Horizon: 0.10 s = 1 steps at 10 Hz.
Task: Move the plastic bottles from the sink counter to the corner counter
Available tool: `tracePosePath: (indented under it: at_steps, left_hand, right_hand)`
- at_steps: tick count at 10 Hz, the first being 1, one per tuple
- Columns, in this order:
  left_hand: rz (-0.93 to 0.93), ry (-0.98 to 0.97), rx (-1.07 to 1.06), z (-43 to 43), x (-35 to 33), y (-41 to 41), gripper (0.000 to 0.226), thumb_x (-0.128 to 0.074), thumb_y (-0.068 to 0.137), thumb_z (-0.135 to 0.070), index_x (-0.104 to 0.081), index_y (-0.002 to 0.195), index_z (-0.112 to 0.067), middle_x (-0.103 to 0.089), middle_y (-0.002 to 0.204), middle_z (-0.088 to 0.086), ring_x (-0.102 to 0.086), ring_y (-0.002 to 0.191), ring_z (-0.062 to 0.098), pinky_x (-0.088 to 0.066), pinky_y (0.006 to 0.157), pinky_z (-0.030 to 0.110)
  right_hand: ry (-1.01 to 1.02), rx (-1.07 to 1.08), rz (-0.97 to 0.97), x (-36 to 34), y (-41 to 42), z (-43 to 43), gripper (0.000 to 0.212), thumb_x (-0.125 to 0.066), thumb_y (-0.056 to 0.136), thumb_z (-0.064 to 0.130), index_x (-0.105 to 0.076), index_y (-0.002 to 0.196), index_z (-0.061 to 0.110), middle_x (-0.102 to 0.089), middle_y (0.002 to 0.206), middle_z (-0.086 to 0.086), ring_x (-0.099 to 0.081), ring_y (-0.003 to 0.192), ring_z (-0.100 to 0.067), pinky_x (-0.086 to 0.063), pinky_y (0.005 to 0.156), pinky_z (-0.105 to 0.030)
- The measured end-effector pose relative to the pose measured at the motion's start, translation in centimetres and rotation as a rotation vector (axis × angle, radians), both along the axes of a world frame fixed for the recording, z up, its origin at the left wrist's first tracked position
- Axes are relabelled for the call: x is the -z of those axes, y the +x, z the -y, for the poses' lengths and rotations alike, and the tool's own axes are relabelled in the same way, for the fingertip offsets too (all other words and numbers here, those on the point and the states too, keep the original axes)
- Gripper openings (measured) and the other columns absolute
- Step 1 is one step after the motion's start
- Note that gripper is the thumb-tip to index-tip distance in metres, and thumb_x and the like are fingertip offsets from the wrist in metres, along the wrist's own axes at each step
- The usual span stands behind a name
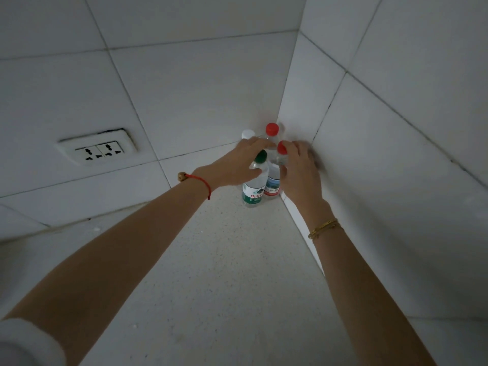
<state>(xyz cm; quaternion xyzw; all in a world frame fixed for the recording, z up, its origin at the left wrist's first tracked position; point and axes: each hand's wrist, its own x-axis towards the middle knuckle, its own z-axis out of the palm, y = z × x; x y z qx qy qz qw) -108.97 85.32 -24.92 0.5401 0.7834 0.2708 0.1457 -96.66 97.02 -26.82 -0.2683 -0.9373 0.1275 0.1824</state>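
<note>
Several clear plastic bottles stand upright, packed into the corner of the speckled counter [224, 260]. A green-capped bottle [253, 191] with a green label stands in front. My left hand [237, 165] wraps around its neck. Beside it stands a red-capped bottle [273, 184] with a red and blue label, and my right hand [298, 173] grips its upper part. Behind them are another red-capped bottle [272, 129] and a white-capped bottle [247, 133], mostly hidden by my hands.
White tiled walls meet at the corner right behind the bottles. A double wall socket [99, 150] sits on the left wall above the counter. The speckled counter runs from the corner toward me between my forearms.
</note>
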Motion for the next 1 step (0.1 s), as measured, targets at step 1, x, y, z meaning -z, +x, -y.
tracePosePath:
  at_steps: [1]
  left_hand:
    - [0.023, 0.052, -0.044, 1.58, 0.17, 0.25, 0.063, -0.066, 0.086, -0.022, -0.037, 0.142, -0.022, -0.041, 0.147, 0.003, -0.039, 0.133, 0.023, -0.033, 0.111, 0.039]
  right_hand:
    - [-0.011, 0.054, -0.009, -0.18, 1.19, 0.89, 0.047, -0.059, 0.091, 0.021, -0.044, 0.134, 0.011, -0.046, 0.139, -0.012, -0.038, 0.134, -0.031, -0.034, 0.111, -0.036]
